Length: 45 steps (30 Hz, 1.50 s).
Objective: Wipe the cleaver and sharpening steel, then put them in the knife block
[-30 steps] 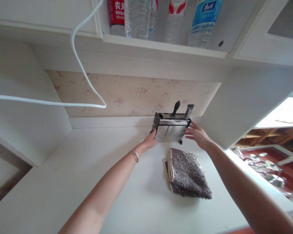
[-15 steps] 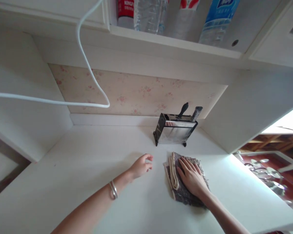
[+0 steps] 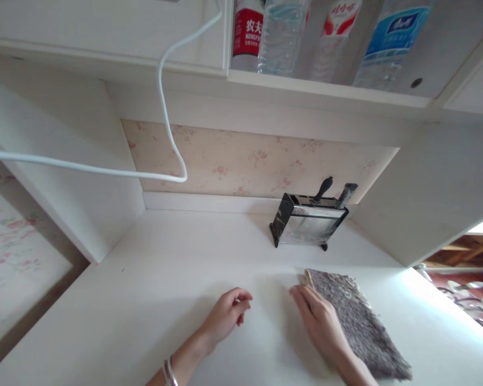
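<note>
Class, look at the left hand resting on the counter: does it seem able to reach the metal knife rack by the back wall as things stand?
Probably yes. Bare counter lies between the left hand and the knife rack; the cloth lies off to the right.

Bare forearms; thin silver bangles (image 3: 169, 371) (two, seemingly) on left wrist.

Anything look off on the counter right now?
Nothing is spilled or broken. Two oddities: a white cable hangs loose across the view from the upper cabinet, and the knife rack sits skewed to the back wall. The right hand holds the cloth; the left hand rests curled.
</note>
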### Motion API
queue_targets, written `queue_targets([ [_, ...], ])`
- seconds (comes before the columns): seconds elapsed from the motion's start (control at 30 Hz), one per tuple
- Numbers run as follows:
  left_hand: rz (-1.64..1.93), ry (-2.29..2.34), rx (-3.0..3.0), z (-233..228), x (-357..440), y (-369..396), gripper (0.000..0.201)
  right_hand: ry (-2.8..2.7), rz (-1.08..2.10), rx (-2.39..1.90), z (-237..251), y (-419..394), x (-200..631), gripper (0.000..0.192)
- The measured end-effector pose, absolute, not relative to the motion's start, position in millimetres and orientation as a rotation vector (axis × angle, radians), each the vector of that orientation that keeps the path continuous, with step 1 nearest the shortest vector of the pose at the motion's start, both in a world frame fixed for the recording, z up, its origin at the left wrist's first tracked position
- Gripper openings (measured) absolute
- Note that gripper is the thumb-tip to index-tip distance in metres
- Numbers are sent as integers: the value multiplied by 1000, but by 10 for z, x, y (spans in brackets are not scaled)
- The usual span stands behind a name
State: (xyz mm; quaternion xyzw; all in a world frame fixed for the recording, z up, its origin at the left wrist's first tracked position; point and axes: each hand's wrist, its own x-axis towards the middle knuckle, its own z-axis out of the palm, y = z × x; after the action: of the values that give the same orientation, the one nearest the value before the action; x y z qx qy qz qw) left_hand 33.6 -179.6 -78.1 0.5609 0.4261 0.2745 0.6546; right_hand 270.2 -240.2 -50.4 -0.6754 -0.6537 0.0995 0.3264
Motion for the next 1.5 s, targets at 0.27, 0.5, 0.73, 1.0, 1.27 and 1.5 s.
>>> queue_targets([
  [0.27,829,877,1121,-951,246,-1673,23,-1414,1029,-1422,-730,-1942,1332,43],
  [0.5,810,903,1160,-944,188,-1654,19,-1458,912,-1369,-876,-1937,1306,45],
  [0.73,800,860,1108,-983,196,-1630,16,-1458,959,-1348,-858,-1932,1340,44],
  [1.0,799,859,1080,-981,197,-1603,18,-1456,1007,-1333,-865,-1886,1357,44],
  [1.27,822,853,1064,-1023,211,-1600,15,-1475,982,-1347,-911,-1869,1362,45],
  [1.5,805,868,1078,-1007,209,-1606,14,-1472,1001,-1343,-921,-1871,1366,43],
])
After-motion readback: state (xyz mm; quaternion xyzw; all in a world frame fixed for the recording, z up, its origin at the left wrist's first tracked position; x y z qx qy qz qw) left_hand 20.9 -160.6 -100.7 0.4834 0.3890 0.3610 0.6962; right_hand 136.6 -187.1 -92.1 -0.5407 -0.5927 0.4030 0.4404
